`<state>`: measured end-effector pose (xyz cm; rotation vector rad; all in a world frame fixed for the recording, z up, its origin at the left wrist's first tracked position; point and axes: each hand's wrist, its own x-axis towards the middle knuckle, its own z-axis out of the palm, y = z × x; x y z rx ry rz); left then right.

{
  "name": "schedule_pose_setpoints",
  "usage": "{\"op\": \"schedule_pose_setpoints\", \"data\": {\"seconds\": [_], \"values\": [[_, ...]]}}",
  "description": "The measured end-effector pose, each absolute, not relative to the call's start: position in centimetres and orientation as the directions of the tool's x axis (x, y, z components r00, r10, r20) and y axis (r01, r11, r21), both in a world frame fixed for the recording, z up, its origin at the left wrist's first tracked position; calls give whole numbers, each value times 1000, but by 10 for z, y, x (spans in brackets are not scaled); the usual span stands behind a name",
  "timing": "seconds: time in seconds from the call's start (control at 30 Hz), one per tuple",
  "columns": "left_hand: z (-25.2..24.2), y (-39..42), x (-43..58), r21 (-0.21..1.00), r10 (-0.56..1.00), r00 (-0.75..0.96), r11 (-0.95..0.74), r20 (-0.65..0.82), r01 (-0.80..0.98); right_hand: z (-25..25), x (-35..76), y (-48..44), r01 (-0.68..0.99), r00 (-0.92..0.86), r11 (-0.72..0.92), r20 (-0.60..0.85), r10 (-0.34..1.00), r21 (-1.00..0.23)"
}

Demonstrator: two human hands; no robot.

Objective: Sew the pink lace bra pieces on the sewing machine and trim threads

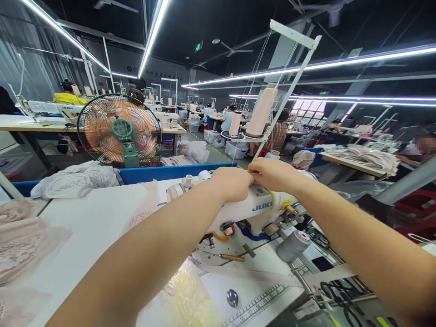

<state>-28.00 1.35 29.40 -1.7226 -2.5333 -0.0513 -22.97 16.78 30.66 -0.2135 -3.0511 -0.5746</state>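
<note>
In the head view, find the left hand (235, 184) and right hand (277, 175) meeting above the white sewing machine (245, 206), both closed, with fingertips drawn together; cannot tell the contents of the pinch, too small and masked by curled fingers. Nearby, see thread (260, 56) slanting down from the thread stand (294, 34), fed by pale cones (262, 111), then getting lost behind the cones and hands. Judging by looks, expect a very light, limp, easily frayed strand, apt to slip away; best pinched close to a free end with fingertips only, and drawn gently. Expect a heavy, rigid, unmoving machine by contrast. Also hidden: part of the machine behind the left forearm. Cut off by the left frame edge: lace fabric (20, 247). Hard to make out: a pale-yellow heap (192, 295), washed out by glare.
</note>
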Motion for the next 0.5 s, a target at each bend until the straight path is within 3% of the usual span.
{"op": "schedule_pose_setpoints", "data": {"seconds": [0.23, 0.4, 0.5], "values": [[296, 13, -279, -3, 927, -369, 370, 64, 929, 306, -233, 180, 240, -970, 896, 45, 241, 373], [295, 12, -280, -2, 927, -371, 372, 62, 928, 309, -231, 173, 84, -996, 940, -10, 92, 330], [294, 13, -280, 2, 931, -360, 361, 63, 933, 311, -227, 177, 93, -991, 934, -61, 122, 346]]}}
